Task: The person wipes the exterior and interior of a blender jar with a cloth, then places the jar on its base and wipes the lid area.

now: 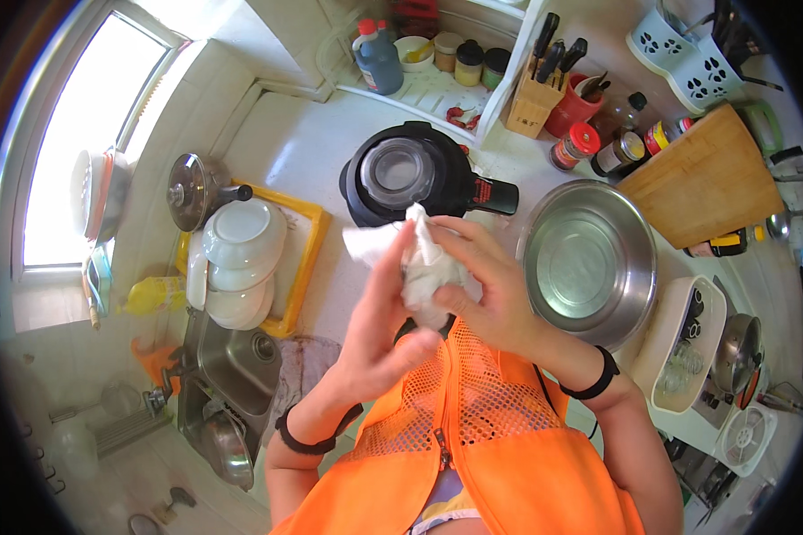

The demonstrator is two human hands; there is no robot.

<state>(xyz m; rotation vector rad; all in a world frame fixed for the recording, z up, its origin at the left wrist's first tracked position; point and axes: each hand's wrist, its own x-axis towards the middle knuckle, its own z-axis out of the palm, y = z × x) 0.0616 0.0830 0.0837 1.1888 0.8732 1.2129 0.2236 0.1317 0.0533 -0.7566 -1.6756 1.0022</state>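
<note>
A crumpled white cloth or paper towel (pixel 428 277) is held up between my two hands, in front of my chest. My left hand (pixel 381 321) lies along its left side with the fingers stretched upward and the thumb apart. Around the right side, my right hand (pixel 485 287) curls its fingers and thumb against it. One loose flap sticks out to the left behind my left fingers. Just beyond the hands, a black pot-like appliance (pixel 358 177) with a long handle stands on the counter, a clear round lid or bowl (pixel 399 172) on top.
A large steel basin (pixel 575 267) stands at right, near a wooden cutting board (pixel 702 177) and knife block (pixel 534 100). To the left, white bowls (pixel 244 231) are stacked on a yellow-edged tray (pixel 311 261), beside a steel sink (pixel 237 354). A rack (pixel 415 97) holds jars behind.
</note>
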